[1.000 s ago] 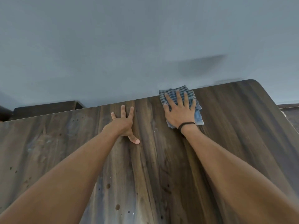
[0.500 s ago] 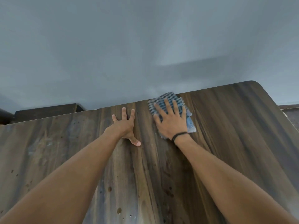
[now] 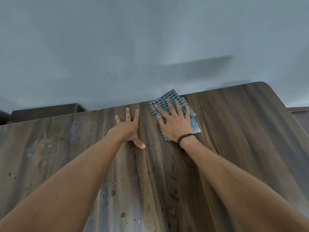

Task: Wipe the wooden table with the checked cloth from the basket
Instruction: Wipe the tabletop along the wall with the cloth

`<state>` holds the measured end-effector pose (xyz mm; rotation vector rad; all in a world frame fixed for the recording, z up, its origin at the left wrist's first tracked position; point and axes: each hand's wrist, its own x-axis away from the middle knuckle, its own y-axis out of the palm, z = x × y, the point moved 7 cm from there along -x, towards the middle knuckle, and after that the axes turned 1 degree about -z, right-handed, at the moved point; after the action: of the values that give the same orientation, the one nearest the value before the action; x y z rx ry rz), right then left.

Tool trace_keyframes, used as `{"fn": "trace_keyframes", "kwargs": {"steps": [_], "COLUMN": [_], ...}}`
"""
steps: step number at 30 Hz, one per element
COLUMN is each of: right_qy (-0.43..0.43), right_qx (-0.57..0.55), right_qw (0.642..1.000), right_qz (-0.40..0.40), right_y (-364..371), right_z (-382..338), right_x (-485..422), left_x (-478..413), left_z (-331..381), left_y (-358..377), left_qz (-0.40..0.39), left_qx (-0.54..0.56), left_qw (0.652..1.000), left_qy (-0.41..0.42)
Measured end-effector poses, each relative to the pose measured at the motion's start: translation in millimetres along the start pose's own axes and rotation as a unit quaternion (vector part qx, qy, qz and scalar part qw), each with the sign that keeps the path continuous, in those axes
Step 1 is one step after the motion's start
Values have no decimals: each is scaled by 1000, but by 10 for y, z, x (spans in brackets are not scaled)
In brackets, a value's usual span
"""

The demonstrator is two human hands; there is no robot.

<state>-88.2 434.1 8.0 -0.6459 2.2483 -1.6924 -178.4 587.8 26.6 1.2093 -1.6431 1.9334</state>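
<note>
The checked cloth [image 3: 168, 100], blue and white, lies folded at the far edge of the wooden table [image 3: 234, 131], its far corner poking past the edge. My right hand [image 3: 173, 123] presses flat on it with fingers spread and straight; a black band circles the wrist. My left hand [image 3: 128, 128] rests flat on the bare wood just left of the cloth, fingers straight, thumb pointing back toward me. The basket is out of view.
A grey wall [image 3: 150, 47] rises right behind the table's far edge. A dark wooden piece of furniture [image 3: 45, 112] stands beyond the far left edge. The table's right corner [image 3: 267, 86] is rounded. Small dark spots and droplets [image 3: 122, 215] mark the near wood.
My right hand has slid the cloth leftward along the far edge, closer to my left hand, and turned it so one corner overhangs. My left hand has stayed in place.
</note>
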Motion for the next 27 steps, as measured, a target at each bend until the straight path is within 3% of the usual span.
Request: {"fn": "trace_keyframes", "kwargs": {"steps": [3,7,11,16,20,24,27], "right_qy": [56,-12,56,-11,56,-4,41], "right_qx": [-22,4,-21,8,-17,4,-18], "right_qw": [998,1000,998,1000,998,1000,999], "right_qz": [-20,-11,-23,-10,-27,1,3], "right_y": [-86,22,-79,22,-58,59,-32], "right_z": [111,9,117,16,53,-15,196], "right_x": [-151,188,-44,361,26,655,382], "left_x": [-27,-12,-7,66,81,104,98], "left_z": [-32,1,-4,23,37,37,47], "left_y": [20,8,3,-15,-22,-34,-21], "left_qz": [-4,-11,-16,-15,-16,-19,-17], "left_qx": [11,3,-1,-9,-16,-18,-24], "left_qw": [1000,1000,1000,1000,1000,1000,1000], "left_qy": [-6,-7,-15,-8,-12,-7,-6]}}
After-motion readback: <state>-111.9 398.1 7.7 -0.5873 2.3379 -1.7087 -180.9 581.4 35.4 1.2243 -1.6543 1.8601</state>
